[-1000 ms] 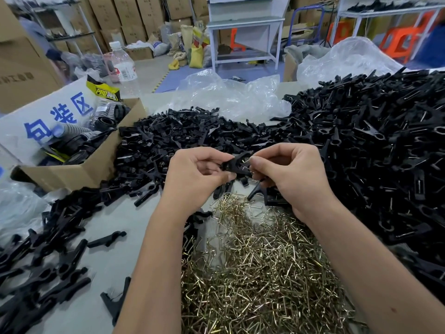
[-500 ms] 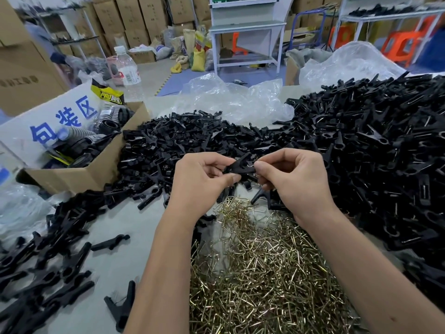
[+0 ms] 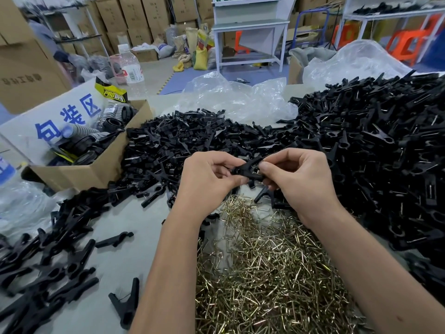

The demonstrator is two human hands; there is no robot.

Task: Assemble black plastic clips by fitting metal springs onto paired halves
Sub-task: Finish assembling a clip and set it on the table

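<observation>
Black plastic clip halves point(image 3: 248, 171) stay pinched in your left hand point(image 3: 207, 182) and right hand point(image 3: 301, 182), both grips unchanged above the brass springs point(image 3: 265, 273); fitting continues.

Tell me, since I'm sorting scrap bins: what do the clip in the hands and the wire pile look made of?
The black clip held between both hands looks like moulded plastic: matte, uniformly dark, soft-edged. The heap of bent brassy wire springs looks like plated metal: thin, glinting yellow-gold highlights; the exact plating can't be told.

Fingers hide the clip point(image 3: 248, 170); any spring perhaps unseen.
</observation>
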